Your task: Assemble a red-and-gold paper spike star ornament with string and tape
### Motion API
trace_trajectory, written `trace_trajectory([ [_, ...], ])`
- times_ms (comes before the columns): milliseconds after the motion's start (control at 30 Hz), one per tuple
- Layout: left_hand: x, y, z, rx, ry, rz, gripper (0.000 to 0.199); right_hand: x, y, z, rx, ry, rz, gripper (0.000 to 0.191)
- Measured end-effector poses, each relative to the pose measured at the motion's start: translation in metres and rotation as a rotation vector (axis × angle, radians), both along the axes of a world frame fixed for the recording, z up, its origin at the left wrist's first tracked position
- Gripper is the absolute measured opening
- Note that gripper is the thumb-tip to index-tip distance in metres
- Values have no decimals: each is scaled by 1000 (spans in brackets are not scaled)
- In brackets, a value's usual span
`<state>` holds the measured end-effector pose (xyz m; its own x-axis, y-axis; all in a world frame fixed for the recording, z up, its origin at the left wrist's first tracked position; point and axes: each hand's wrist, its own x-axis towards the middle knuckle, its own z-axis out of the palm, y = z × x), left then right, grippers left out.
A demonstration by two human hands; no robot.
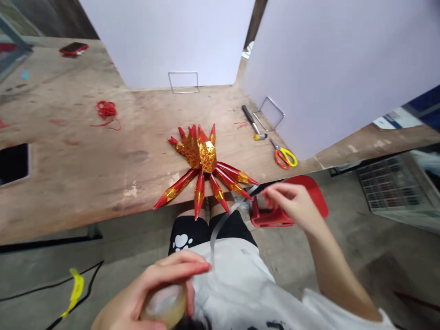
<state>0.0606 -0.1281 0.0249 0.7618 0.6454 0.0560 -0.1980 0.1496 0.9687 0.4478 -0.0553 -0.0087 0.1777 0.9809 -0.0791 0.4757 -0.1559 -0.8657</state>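
well, left hand point(147, 293) curled tight around a roll of clear tape point(165, 305). right hand point(292, 206) up high, fingertips pinched together on a taut strip of tape point(225, 217), just beside a red plastic object point(275, 217). spiky red-and-gold foil craft point(202, 156) at the front edge of the desk point(103, 183), lower spikes jutting past it. toward the right edge, scissors point(283, 153) and a black-handled tool point(252, 120); farther left, a tangle of red string point(106, 110).
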Motion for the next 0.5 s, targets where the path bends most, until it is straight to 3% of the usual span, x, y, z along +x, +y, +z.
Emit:
trace_trajectory([
  [33,10,4,4,-25,-9,-33,59,-7,-15,-8,-98,201,-78,33],
  [100,29,12,12,-91,-31,-90,55,-15,-28,-30,-174,539,-368,30],
  [167,48,18,20,-150,-61,-160,55,-16,-23,-53,-205,659,-474,29],
  [300,81,21,36,-229,-70,-272,51,-17,7,-75,-267,827,-450,28],
  [500,121,-2,56,-241,-86,-238,43,-12,20,-64,-406,877,-413,16],
])
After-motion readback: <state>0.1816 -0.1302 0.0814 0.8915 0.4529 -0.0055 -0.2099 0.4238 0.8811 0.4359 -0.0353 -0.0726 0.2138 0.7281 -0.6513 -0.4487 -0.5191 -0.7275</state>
